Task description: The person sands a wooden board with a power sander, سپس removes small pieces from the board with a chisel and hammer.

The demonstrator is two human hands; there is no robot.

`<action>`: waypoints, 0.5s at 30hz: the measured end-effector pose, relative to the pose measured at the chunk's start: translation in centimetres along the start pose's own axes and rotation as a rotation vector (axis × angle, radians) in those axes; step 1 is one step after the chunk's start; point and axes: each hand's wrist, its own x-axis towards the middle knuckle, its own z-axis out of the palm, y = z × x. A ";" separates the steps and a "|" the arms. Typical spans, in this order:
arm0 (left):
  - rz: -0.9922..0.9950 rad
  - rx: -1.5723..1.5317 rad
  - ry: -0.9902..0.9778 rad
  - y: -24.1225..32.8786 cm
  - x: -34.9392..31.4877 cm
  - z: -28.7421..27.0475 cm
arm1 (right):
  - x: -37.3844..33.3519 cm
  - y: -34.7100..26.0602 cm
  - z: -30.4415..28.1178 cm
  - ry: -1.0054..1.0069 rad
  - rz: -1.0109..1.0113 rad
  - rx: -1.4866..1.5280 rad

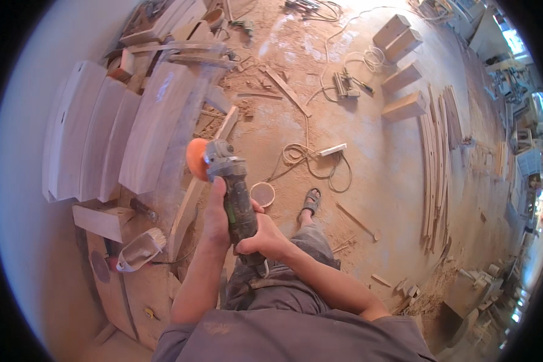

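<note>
Both of my hands hold an angle grinder (239, 202) in front of my body, its head pointing away from me. An orange disc pad (196, 159) sits on its far left end. My left hand (216, 212) wraps the left side of the dark body close to the head. Farther back, near the cord end, my right hand (264, 236) grips it from the right. Left of the disc stand several curved wooden panels (157, 130), apart from the grinder. Some of my fingers are hidden behind the tool body.
A brush (142, 250) lies at the lower left on a board. Cables and a power strip (332, 149) rest on the dusty floor ahead. Wooden blocks (403, 107) and long strips (435, 175) lie to the right. A round tub (262, 194) stands beside my foot.
</note>
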 end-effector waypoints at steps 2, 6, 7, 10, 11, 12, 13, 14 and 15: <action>0.020 -0.028 0.030 -0.8 0.3 3.0 | -0.5 0.4 -2.5 -0.024 -0.006 0.021; 0.154 0.176 0.009 -4.6 0.9 5.5 | -2.9 -1.1 -6.7 -0.068 -0.025 0.117; 0.136 0.188 0.050 -4.8 1.1 5.9 | -3.1 -1.8 -7.5 -0.121 -0.026 0.150; 0.144 0.230 0.080 -3.8 1.6 8.9 | -4.9 -3.5 -10.7 -0.264 0.010 0.306; 0.173 0.159 0.138 -3.1 1.4 10.5 | -5.6 -4.0 -11.6 -0.318 0.026 0.372; 0.225 0.171 0.167 -2.3 1.4 11.0 | -6.4 -4.0 -12.1 -0.381 -0.012 0.513; 0.278 0.182 0.195 -1.2 1.4 11.2 | -7.5 -3.2 -12.8 -0.483 -0.010 0.409; 0.310 0.179 0.227 0.8 0.9 12.6 | -8.5 -1.6 -14.1 -0.584 -0.011 0.302; 0.347 0.181 0.250 3.2 0.5 13.8 | -9.2 -0.2 -15.5 -0.678 -0.021 0.189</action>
